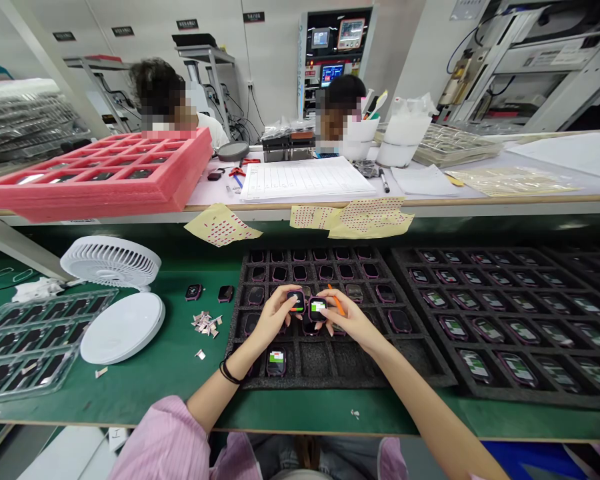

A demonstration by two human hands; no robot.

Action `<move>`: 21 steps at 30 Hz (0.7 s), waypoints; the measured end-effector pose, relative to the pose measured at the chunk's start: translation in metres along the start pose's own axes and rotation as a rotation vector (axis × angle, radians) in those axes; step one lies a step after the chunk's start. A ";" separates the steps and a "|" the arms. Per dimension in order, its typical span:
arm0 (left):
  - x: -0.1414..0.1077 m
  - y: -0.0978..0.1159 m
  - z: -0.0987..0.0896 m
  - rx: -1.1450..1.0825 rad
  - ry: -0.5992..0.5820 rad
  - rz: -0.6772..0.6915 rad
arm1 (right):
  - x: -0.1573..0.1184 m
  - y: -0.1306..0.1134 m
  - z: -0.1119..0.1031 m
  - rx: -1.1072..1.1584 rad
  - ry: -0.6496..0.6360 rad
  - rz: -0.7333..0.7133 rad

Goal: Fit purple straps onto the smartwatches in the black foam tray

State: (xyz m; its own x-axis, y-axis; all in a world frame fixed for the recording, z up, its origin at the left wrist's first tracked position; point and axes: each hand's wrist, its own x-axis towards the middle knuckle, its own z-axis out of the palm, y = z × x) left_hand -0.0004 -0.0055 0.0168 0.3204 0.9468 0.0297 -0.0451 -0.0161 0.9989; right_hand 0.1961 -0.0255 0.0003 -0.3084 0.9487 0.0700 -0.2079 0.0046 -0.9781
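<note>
Green-matted bench (pixel 145 393), lower centre of frame: left hand (pixel 275 320) and right hand (pixel 347 320) each hold one purple-cased smartwatch (pixel 296 301) over a black foam tray (pixel 315 360) — fingers (pixel 280 298) closed on the cases; next move calls for seating each in a cell.

Left hand (pixel 275 319) grips purple-framed smartwatch (pixel 296 301); right hand (pixel 351 320) grips second smartwatch (pixel 318 309), above black foam tray (pixel 360 363).

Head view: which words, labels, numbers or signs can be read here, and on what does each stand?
Nothing can be read with certainty.
Black wall plaques: too small to read.
Printed ruled form: too small to read.
Labels on the smartwatches: too small to read.
Machine display screens: too small and blurred to read.
White tag below the bench: too blurred to read.
</note>
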 end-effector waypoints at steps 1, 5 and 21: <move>0.000 0.000 0.000 -0.002 -0.001 0.001 | 0.000 0.000 0.000 0.001 -0.001 -0.001; 0.001 -0.002 0.000 -0.006 -0.006 0.003 | 0.001 0.001 -0.001 0.001 0.008 0.003; 0.000 0.005 0.000 -0.243 -0.037 -0.122 | -0.003 -0.018 0.005 -0.012 0.072 0.049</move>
State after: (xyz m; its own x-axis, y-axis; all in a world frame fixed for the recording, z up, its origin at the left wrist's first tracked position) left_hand -0.0010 -0.0052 0.0218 0.3715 0.9245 -0.0849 -0.2285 0.1797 0.9568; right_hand 0.1962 -0.0304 0.0187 -0.2502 0.9682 0.0077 -0.1824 -0.0393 -0.9824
